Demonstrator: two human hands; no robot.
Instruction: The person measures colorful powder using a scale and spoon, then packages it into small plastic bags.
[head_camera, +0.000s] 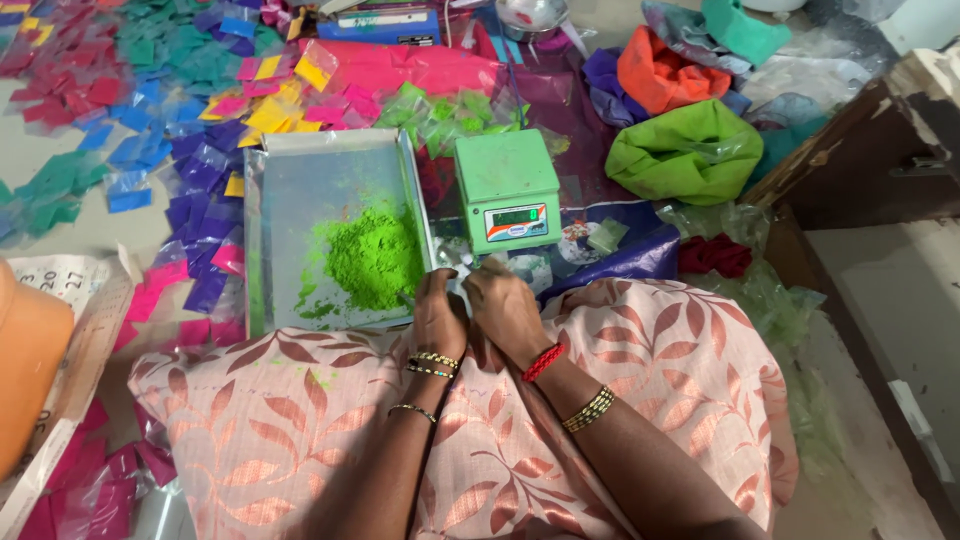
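Pink garment, rust leaf print. Left hand: beaded bangles. Right hand: red bracelet, gold bangles.

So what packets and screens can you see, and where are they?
Green weighing scale: beside the tray, square top, with a small screen in an orange and white front panel.
Small colour packets: flat squares scattered left of the tray, blue, purple, pink, yellow.
Blue box: top edge, long and flat.
Calendar sheet: far left, white.
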